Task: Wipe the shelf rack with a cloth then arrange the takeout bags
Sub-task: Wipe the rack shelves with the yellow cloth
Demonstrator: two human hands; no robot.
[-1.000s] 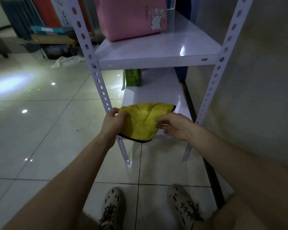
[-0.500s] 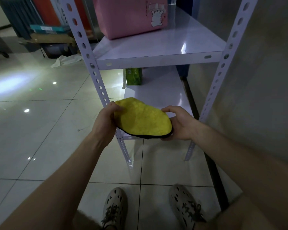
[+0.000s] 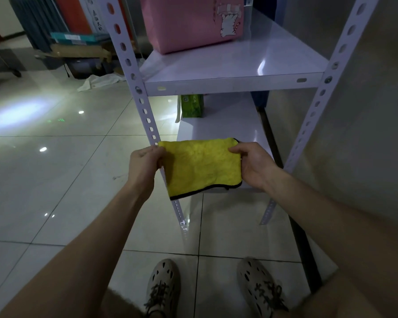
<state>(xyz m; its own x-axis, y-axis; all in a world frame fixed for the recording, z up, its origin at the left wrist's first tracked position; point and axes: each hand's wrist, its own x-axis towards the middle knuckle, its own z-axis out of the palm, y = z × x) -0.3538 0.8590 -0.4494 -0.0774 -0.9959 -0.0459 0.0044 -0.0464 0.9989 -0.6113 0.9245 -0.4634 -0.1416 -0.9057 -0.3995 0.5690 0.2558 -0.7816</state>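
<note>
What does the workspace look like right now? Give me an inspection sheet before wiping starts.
Surface: white shelf rack; upper and lower shelves glossy, not yet touched by cloth.
Job's things: yellow cloth held spread in front of the lower shelf; pink takeout bag on upper shelf; green bag at back of lower shelf.
Clutter: boxes and white rag on floor behind.
Grippers: left hand and right hand each pinch a cloth edge.
Cables: nothing seen.
Surroundings: tiled floor, wall at right.

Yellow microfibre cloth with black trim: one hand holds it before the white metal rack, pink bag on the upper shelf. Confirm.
Wrong on one count: the head view shows both hands gripping the yellow microfibre cloth, left hand and right hand. The rest stands.
</note>
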